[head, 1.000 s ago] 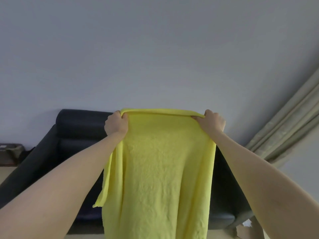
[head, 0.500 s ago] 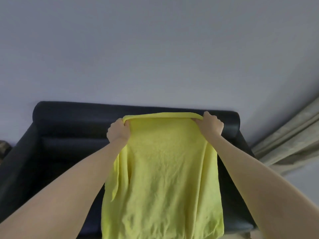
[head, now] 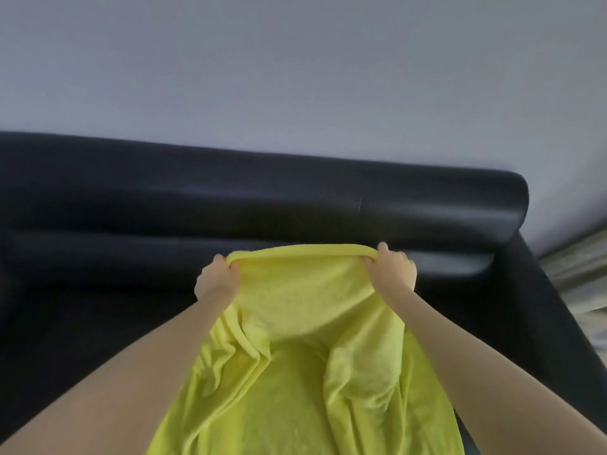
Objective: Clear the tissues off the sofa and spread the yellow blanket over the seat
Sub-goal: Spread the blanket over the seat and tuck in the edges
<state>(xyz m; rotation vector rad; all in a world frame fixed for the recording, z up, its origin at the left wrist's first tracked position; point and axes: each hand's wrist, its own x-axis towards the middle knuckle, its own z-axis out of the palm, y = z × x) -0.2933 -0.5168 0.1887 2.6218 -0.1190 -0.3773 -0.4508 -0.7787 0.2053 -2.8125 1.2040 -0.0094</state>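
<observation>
I see both arms reach out over the black sofa (head: 295, 198). My left hand (head: 216, 280) pinches the far left corner of the yellow blanket (head: 295, 372), its grip closed tight on the cloth. My right hand (head: 392, 270) does the same at the far right corner. The far edge is pulled straight between the two hands, near the sofa back. The rest of the blanket lies bunched and wrinkled on the seat, running toward me. A gray wall (head: 295, 77) stands behind the sofa.
</observation>
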